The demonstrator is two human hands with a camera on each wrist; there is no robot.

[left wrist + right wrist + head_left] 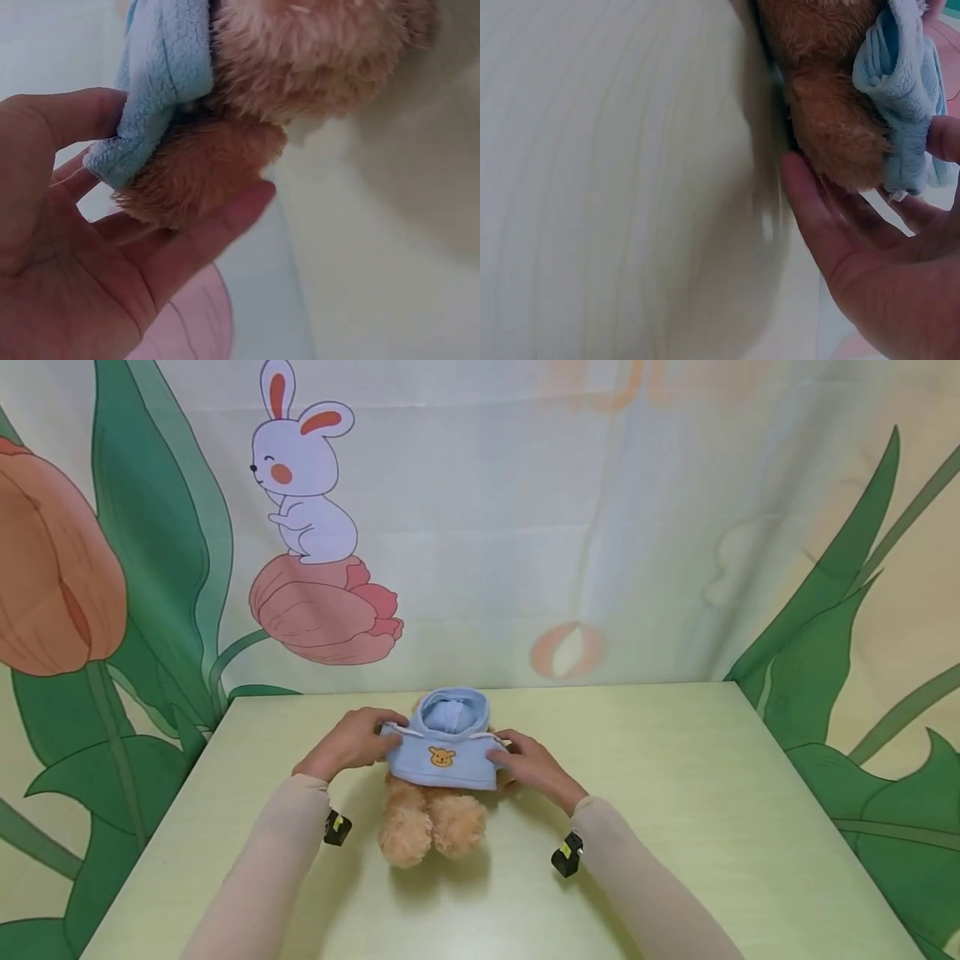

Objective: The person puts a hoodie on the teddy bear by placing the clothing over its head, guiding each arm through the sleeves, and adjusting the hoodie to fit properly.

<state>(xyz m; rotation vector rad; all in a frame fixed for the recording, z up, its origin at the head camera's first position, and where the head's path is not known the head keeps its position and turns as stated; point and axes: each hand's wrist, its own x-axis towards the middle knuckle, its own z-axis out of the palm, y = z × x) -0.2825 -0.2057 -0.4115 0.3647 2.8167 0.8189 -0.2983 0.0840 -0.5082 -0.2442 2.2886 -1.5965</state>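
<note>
A tan plush toy (406, 835) lies on the table with its fluffy legs towards me. Over its upper body is a small light-blue hoodie (468, 767) with a bear-face patch; the hood covers where the head is. My left hand (356, 743) grips the hoodie's left sleeve end, thumb on the cloth and fingers behind the plush arm (210, 165). On the other side my right hand (534, 764) holds the opposite sleeve, its thumb pressing the blue cloth (907, 82) while the fingers reach behind the furry arm (840, 135).
The pale green table (697, 827) spreads around the toy. Behind it hangs a curtain (480, 568) printed with a rabbit, tulips and leaves. Small black devices sit on both wrists.
</note>
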